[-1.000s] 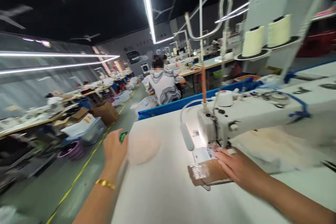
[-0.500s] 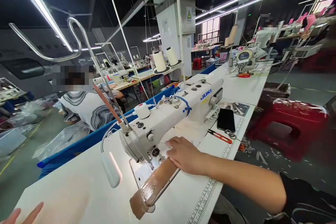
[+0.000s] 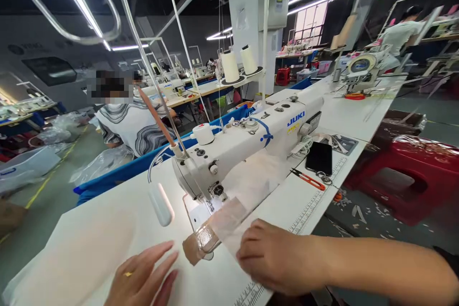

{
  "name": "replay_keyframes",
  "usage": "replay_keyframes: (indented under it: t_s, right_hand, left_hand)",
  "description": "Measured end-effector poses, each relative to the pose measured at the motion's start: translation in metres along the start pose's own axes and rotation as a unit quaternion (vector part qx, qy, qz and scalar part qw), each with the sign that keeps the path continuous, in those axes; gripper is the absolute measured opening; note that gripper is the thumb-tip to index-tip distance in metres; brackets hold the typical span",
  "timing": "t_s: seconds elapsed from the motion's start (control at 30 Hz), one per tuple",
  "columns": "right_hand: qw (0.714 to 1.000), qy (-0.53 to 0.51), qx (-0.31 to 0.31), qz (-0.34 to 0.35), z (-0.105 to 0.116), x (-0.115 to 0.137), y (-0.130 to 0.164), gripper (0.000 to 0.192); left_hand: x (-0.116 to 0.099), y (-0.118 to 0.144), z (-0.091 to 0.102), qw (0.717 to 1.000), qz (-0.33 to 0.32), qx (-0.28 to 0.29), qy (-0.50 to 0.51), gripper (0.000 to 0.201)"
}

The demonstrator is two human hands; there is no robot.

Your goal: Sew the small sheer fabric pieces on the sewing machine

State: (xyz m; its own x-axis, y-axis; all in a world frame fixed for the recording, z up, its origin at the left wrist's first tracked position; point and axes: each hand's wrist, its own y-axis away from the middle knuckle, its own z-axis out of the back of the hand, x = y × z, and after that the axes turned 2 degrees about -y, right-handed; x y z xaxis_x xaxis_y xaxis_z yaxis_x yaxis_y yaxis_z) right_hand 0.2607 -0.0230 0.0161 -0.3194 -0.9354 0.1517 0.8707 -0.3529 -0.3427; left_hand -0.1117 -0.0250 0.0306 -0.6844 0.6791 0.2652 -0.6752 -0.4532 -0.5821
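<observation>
Head view: the left hand (image 3: 143,279) is laid flat on the white surface (image 3: 107,234), fingers spread, nothing held. The right hand (image 3: 276,258) is curled, fingers pressed onto a sheer fabric piece (image 3: 229,222), apparently steadying it just before the sewing machine (image 3: 247,146) needle.

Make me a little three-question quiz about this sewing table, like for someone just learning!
1. True or false: the phone lies on the table to the right of the sewing machine.
2. Which hand wears a ring? A) left hand B) right hand
3. Fill in: the snips near the phone have ____ handles.

Key: 1 true. 2 A. 3 orange-red.
</observation>
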Motion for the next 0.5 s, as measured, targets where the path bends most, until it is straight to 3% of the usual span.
replay_keyframes:
  t_s: [0.07, 0.13, 0.23, 0.37, 0.43, 0.5]
  right_hand:
    - [0.995, -0.08, -0.019, 0.056, 0.004, 0.01, 0.008, 0.016]
    - [0.991, -0.109, -0.058, 0.054, 0.006, 0.007, 0.011, 0.025]
    - [0.989, -0.05, -0.134, -0.023, 0.002, -0.017, 0.012, 0.034]
    - [0.98, 0.003, -0.136, -0.143, 0.002, -0.063, 0.013, 0.029]
    - [0.966, 0.009, -0.153, -0.21, 0.013, -0.085, 0.017, 0.027]
    - [0.933, 0.088, -0.197, -0.288, 0.028, -0.099, 0.023, 0.026]
  left_hand:
    - [-0.031, -0.019, -0.004, 0.999, 0.005, 0.024, 0.045, 0.032]
    - [-0.055, -0.034, -0.011, 0.995, 0.019, 0.049, 0.083, 0.033]
    - [-0.076, -0.044, -0.025, 0.989, 0.037, 0.079, 0.116, 0.033]
    - [-0.085, -0.043, -0.032, 0.983, 0.072, 0.101, 0.135, 0.028]
    - [-0.086, -0.041, -0.028, 0.982, 0.084, 0.103, 0.136, 0.027]
    - [-0.088, -0.04, -0.021, 0.981, 0.093, 0.105, 0.134, 0.027]
